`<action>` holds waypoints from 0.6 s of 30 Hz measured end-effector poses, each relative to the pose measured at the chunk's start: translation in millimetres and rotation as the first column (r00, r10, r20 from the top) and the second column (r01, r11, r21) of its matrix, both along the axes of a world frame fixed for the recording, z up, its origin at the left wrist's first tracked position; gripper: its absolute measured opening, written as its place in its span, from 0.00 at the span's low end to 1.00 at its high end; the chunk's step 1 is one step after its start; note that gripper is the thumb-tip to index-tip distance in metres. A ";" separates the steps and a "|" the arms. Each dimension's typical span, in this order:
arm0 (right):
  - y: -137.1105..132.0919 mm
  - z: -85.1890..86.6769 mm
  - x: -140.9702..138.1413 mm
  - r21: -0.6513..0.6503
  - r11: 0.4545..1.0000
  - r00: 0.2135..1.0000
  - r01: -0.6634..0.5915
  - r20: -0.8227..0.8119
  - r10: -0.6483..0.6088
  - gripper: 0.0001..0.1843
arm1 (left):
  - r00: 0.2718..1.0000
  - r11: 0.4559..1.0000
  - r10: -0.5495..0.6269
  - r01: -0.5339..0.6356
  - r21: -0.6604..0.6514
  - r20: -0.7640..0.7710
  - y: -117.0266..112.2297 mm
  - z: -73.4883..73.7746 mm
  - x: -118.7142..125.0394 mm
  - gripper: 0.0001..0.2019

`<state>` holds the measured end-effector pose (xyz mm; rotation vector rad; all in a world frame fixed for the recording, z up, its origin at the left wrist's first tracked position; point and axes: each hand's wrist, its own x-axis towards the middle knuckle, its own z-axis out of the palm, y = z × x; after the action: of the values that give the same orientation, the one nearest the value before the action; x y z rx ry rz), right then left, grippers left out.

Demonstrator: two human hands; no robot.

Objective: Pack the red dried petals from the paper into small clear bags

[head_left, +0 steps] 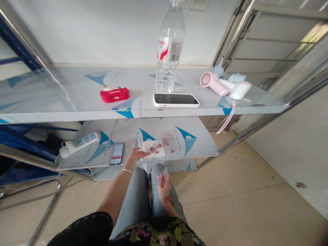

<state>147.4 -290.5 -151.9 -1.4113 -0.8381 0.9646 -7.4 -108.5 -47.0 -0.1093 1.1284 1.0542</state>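
Note:
My left hand reaches over the lower shelf with its fingers stretched out. Its fingertips are at the left edge of a white sheet that bears several small dark-red pieces, too small to name. Above my thigh, my right hand is closed on a small clear plastic bag; whether anything is inside cannot be made out. Right beside the sheet lie more clear plastic bags, with some reddish bits in or near them.
A phone and a white power strip lie left on the lower shelf. The upper shelf overhangs it, carrying a red case, a plastic bottle, a white-edged phone and handheld fans. Metal posts flank both sides.

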 end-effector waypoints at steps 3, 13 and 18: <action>4.2 -0.1 2.6 -0.039 0.999 0.996 0.006 -0.090 -0.010 0.26 | 0.993 0.994 -0.090 0.085 -0.074 -0.069 -9.8 3.8 -1.1 0.10; 35.7 73.1 17.7 -0.200 0.903 0.895 -0.380 -0.326 0.304 0.26 | 0.855 0.867 -0.384 0.463 0.183 -0.348 -106.6 8.2 21.8 0.08; 36.4 125.1 6.7 -0.114 0.812 0.787 -0.573 -0.354 0.506 0.22 | 0.860 0.799 -0.236 0.437 0.414 -0.453 -114.0 43.5 28.9 0.09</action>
<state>154.1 -254.1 -26.9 -1.1612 -0.9422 1.7238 21.4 -222.4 -3.5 0.7334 1.1204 1.0268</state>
